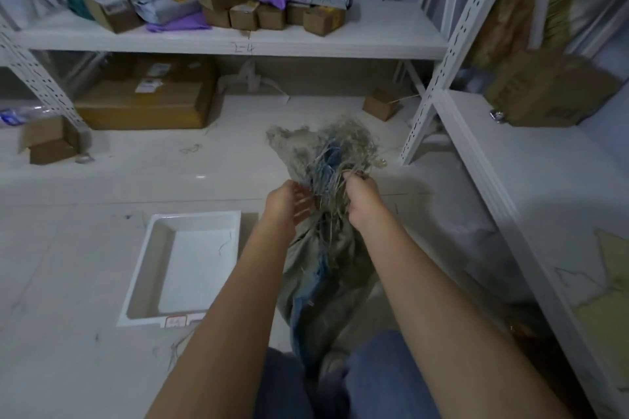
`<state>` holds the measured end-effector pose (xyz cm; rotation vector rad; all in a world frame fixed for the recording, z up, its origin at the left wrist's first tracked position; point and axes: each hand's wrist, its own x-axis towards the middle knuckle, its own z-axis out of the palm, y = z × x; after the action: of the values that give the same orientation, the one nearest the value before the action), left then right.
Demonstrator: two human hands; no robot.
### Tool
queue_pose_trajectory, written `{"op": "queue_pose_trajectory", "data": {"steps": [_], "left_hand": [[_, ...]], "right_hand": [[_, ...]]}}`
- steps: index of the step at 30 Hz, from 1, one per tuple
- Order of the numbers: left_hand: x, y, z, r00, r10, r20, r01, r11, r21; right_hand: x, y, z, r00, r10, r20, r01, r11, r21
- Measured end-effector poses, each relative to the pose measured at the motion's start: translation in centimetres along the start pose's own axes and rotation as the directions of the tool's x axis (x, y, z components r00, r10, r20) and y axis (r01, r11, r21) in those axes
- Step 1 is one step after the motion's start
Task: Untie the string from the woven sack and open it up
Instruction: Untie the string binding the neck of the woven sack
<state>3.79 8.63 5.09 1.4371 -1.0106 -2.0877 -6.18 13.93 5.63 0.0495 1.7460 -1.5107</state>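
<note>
Woven sack (323,258) standing upright mid-frame, frayed neck pointing up

Left hand (289,202) fingers loosely spread against the neck; right hand (360,196) clenched on loose strands (335,177).

Two bare forearms with no sleeves, left hand (286,202) and right hand (360,199) ungloved, and blue jeans (381,381) on the legs.

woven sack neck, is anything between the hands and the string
Nothing visible. Both the left hand and right hand are already on the woven sack at its gathered neck, among the frayed strands; the string itself can't be picked out.
</note>
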Motion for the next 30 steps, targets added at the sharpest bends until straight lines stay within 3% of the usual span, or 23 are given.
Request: {"op": "queue_pose_trajectory", "data": {"steps": [2, 4, 8, 12, 16, 20, 26, 28, 30], "left_hand": [[-1.1, -0.8, 0.0, 0.998, 0.022, -0.056, -0.019, 0.998, 0.053], [-2.2, -1.2, -0.2, 0.995, 0.078, -0.068, -0.058, 0.964, 0.258], [-2.8, -1.0, -0.7, 0.982, 0.13, 0.139, -0.186, 0.809, 0.557], [-1.2, -0.3, -0.1, 0.946, 0.134, 0.295, -0.284, 0.78, 0.557], [-0.9, 0.6, 1.4, 0.903, 0.325, 0.28, -0.428, 0.729, 0.534], [-1.3, 1.4, 2.0, 0.872, 0.408, 0.271, -0.49, 0.712, 0.503], [-0.6, 1.6, 1.6, 0.891, 0.454, -0.029, -0.417, 0.84, 0.348], [-0.2, 1.6, 1.4, 0.885, 0.454, -0.101, -0.395, 0.849, 0.352], [-0.2, 1.7, 1.5, 0.872, 0.474, -0.121, -0.405, 0.838, 0.365]], "right_hand": [[-0.1, 0.6, -0.3, 1.0, 0.028, 0.003, -0.028, 0.996, 0.089], [-0.3, 1.4, -0.6, 0.999, 0.052, 0.011, -0.053, 0.989, 0.141], [0.1, 1.9, -1.4, 0.998, 0.036, 0.059, -0.045, 0.985, 0.164], [1.0, 0.7, -1.9, 0.997, -0.074, 0.034, 0.067, 0.981, 0.18], [1.1, -0.5, -2.2, 0.99, -0.129, 0.053, 0.114, 0.969, 0.22], [0.7, -2.2, -3.3, 0.965, -0.243, 0.097, 0.213, 0.945, 0.247], [-0.8, -3.6, -4.6, 0.897, -0.433, 0.087, 0.437, 0.899, -0.029], [-1.2, -3.5, -4.7, 0.881, -0.431, 0.194, 0.467, 0.857, -0.217], [-1.7, -3.1, -4.2, 0.863, -0.332, 0.381, 0.477, 0.783, -0.399]]}}
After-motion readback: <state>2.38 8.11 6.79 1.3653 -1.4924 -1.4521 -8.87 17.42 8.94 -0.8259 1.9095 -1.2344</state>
